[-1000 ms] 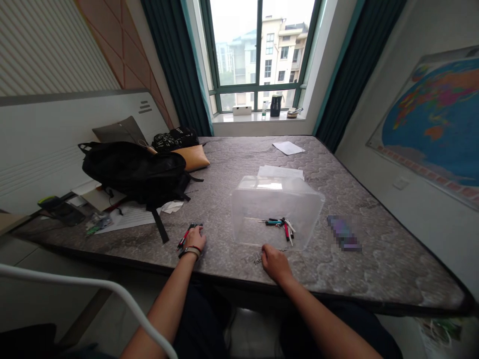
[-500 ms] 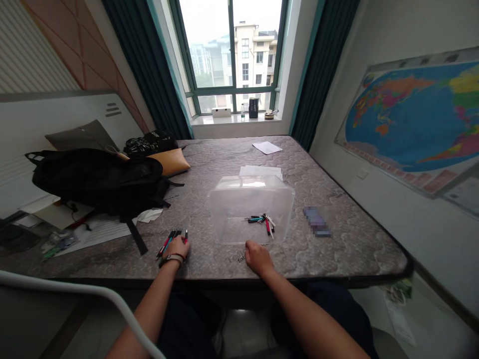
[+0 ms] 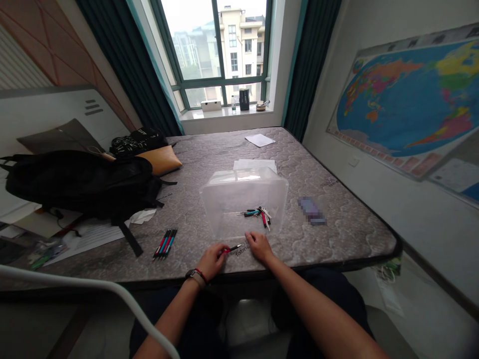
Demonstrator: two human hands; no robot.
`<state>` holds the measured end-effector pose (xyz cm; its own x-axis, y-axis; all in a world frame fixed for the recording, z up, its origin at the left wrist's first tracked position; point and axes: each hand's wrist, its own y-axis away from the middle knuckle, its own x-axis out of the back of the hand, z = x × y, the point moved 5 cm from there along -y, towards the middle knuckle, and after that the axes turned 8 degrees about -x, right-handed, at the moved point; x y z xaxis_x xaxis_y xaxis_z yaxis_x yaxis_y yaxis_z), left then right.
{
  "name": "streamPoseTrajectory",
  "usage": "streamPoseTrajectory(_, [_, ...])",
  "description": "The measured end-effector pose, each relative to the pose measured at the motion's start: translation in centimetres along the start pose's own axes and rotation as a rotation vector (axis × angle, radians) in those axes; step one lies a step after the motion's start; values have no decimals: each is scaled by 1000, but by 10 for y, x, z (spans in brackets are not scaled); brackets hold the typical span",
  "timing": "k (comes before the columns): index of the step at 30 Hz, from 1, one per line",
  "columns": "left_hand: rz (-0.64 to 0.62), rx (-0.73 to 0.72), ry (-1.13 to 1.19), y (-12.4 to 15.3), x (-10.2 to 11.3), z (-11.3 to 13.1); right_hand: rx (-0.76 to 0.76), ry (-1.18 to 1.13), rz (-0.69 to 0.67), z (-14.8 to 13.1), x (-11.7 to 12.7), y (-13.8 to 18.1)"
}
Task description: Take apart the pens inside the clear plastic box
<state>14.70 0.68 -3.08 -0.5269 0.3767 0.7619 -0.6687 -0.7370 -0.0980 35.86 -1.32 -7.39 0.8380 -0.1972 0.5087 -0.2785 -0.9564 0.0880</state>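
Observation:
My left hand [image 3: 212, 260] pinches a red and black pen [image 3: 235, 248], its tip pointing right toward my other hand. My right hand [image 3: 259, 246] rests with curled fingers just in front of the clear plastic box [image 3: 209, 204]; whatever those fingers hold, if anything, is hidden. Inside the box lies a loose jumble of pens [image 3: 262, 214], black, teal, red and white. To the left of my hands, several red, teal and black pens [image 3: 164, 244] lie side by side in a slanted row on the patterned mattress [image 3: 187, 199].
A black backpack [image 3: 82, 179] and a tan pouch [image 3: 160, 159] lie at the left, with papers under them. A blurred phone-like object [image 3: 312, 210] is right of the box. White sheets [image 3: 260, 140] lie behind it. A white curved bar [image 3: 93, 286] crosses the lower left.
My left hand has moved right from the row of pens with one red and black pen in it. My right hand stays by the box. The view has shifted slightly.

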Motion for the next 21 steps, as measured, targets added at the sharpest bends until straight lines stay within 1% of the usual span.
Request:
streamPoseTrajectory(4, [60,-87,-33,-20,-14,13,-31,-104,-188,9,-3,-11])
streamPoseTrajectory(7, [79,-134,-29,-29,-20,20,-77,-172,-319,17,-7,-15])
streamPoseTrajectory(11, [84,-147,-24,-36,-26,25,-125,-239,-359,22,-9,-17])
streamPoseTrajectory(13, [68,-115,-48,-36,-29,24,-131,-258,-375,22,-12,-17])
streamPoseTrajectory(17, [11,-7,-147,-33,-34,20,-129,-269,-407,19,-17,-15])
streamPoseTrajectory(21, [-34,3,-198,-33,-35,20,-135,-277,-414,18,-17,-16])
